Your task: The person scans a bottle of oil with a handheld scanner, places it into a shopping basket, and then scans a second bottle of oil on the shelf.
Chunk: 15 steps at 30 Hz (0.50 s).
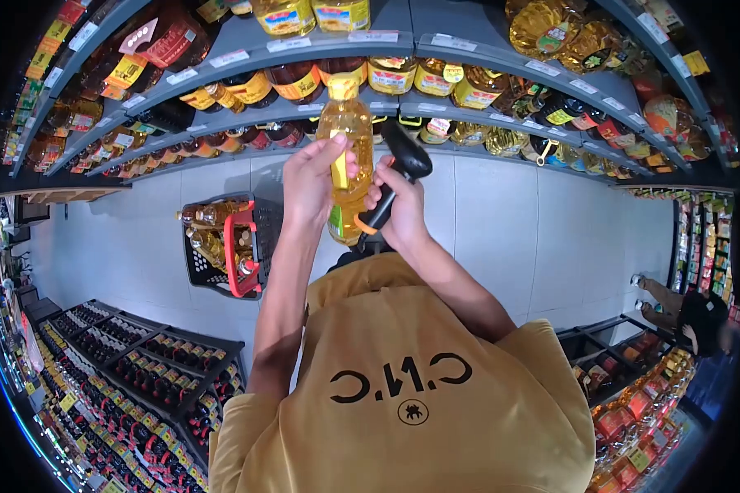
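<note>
Head view: bottle (pixel 353 186) (yellow-capped) against left fingers (pixel 352 163).

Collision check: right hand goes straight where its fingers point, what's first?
Probably the oil bottle in the left hand, right beside the right hand's fingers; the depth gap is unclear.

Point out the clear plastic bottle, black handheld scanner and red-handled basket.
Clear plastic bottle (pixel 352 120): head view, upper body.
Black handheld scanner (pixel 409 154): head view, rounded top.
Red-handled basket (pixel 240 218): head view, handle.
</note>
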Motion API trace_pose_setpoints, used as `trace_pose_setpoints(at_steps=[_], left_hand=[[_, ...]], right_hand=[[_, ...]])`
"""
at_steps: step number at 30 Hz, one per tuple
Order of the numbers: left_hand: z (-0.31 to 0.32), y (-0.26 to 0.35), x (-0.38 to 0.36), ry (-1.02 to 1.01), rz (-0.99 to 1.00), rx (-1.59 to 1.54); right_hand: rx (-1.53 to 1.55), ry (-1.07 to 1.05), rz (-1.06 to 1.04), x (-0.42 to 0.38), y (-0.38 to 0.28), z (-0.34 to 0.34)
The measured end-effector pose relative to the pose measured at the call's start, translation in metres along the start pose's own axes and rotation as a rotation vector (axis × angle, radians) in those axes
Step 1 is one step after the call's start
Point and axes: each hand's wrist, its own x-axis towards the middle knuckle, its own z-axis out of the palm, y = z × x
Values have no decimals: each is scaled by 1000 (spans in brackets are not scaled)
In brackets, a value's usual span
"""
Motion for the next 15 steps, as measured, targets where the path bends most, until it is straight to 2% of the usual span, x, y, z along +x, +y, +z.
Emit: trace_pose_setpoints(at_steps=[4,9,15], left_hand=[[5,-9,-4,42,5,38],[0,-10,-9,6,18,-44],[-8,1,-10,-96,12,-148]], right_hand=[[25,-10,10,-10,-9,-7],[-82,-28,8,-21,-17,-15],[-169,-48,-91,-27,-5,-22]])
